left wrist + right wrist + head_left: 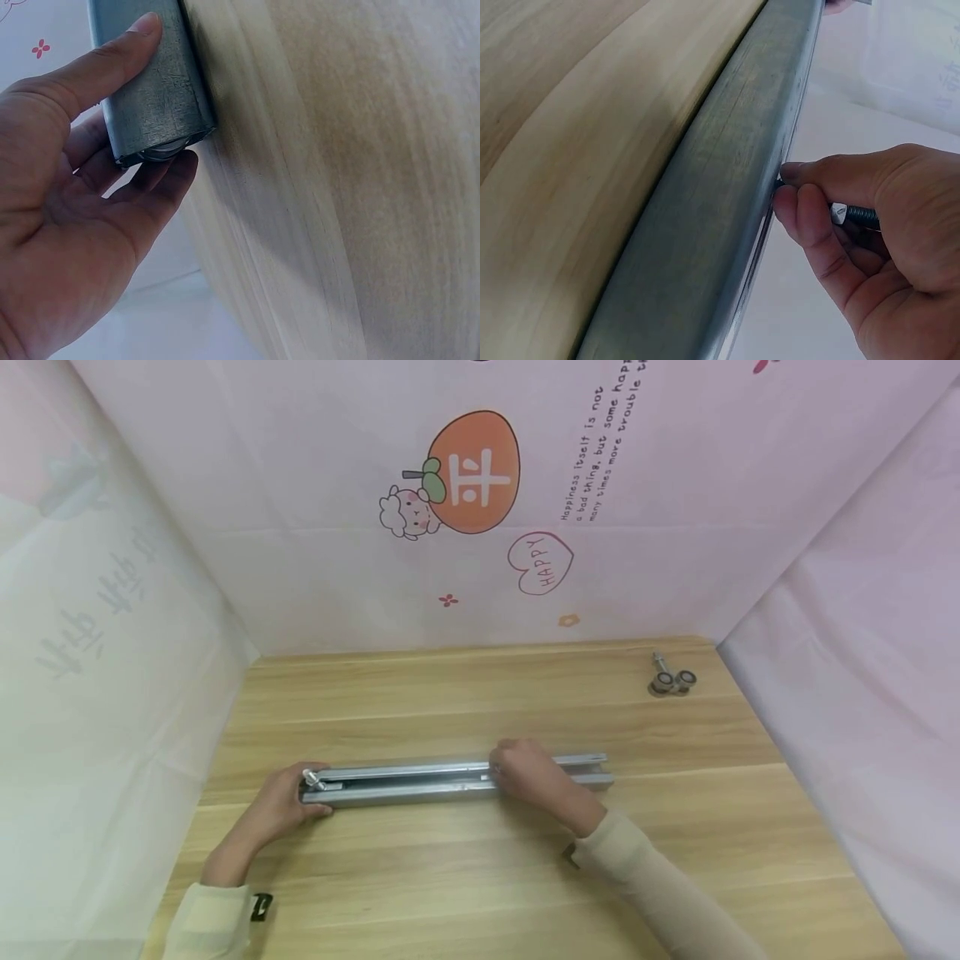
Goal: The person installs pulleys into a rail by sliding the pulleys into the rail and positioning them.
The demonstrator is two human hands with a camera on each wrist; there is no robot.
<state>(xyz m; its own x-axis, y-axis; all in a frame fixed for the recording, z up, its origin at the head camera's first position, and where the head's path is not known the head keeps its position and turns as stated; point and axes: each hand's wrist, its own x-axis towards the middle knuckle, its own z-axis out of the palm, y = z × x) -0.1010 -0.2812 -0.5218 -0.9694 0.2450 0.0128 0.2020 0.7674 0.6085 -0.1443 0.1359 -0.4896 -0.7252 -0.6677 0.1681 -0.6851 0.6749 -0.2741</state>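
A long grey metal rail (420,797) with a slot along its top lies on the table. My left hand (281,802) holds its left end, the thumb on the side wall and the fingers around the end, as the left wrist view shows. A bolt (312,780) sticks up from the slot beside that hand; a rounded wheel edge shows inside the rail's end. My right hand (534,778) is at the slot, right of the middle. In the right wrist view its thumb and fingers pinch a threaded bolt with a nut (840,214); its lower end is hidden.
A roller trolley (672,683) with wheels and a bolt lies at the table's back right. The wood-grain table (420,885) is bordered by printed white cloth (337,577) at the back and plain-looking cloth walls on both sides.
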